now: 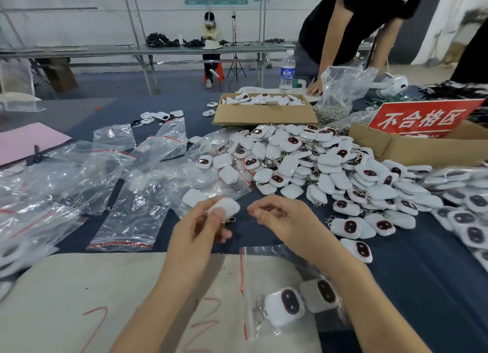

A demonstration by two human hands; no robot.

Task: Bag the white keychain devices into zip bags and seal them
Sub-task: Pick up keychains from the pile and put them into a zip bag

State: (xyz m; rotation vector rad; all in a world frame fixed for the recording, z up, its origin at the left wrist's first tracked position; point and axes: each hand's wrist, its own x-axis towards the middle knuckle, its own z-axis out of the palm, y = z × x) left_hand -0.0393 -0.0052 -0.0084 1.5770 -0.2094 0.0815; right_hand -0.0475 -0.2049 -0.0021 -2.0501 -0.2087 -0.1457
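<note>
My left hand [203,228] grips one white keychain device [225,207] above the table's middle, its metal clip hanging below. My right hand [277,215] hovers just to its right with fingers curled and thumb against them; nothing shows between them. Under my right forearm lies a red-striped zip bag [266,294] holding two white devices with dark oval faces. A big heap of loose white devices [317,167] covers the table beyond my hands. Several clear zip bags [126,173] lie scattered to the left.
A beige mat [79,300] with red marks lies at the near edge. Two cardboard boxes stand at the back: one [264,113] with devices, one [422,146] with a red sign. A water bottle [287,71], another person's hand [315,88] and bagged devices [470,215] at right.
</note>
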